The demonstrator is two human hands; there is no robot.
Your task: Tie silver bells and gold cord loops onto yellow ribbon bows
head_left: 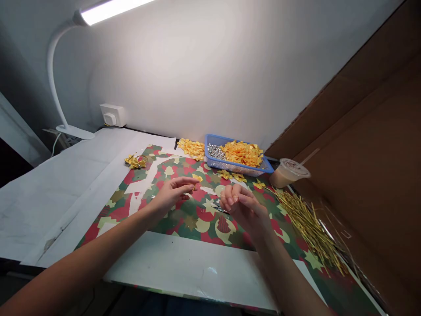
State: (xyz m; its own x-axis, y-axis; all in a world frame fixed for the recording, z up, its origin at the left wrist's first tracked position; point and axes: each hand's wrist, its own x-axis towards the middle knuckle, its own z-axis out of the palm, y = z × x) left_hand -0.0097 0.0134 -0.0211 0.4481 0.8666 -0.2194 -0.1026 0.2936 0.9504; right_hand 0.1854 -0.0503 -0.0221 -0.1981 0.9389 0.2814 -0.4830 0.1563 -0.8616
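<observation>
My left hand (173, 193) hovers over the patterned wrapping paper (197, 219), its fingers pinched on a small yellow paper piece (197, 178). My right hand (241, 206) is beside it, fingers curled together; whether it holds anything is hidden. Scissors or tweezers (219, 207) lie on the paper just left of the right hand. Behind both hands stands a blue basket (210, 163) holding yellow folded pieces (243, 153) and small silver beads (215, 151).
A loose pile of yellow pieces (191, 148) lies left of the basket. A yellow bow (135, 161) rests at the paper's far left. Gold wire ties (305, 224) lie at the right near a lidded drink cup (287, 173). A cardboard wall (362, 153) stands right; a lamp (66, 66) left.
</observation>
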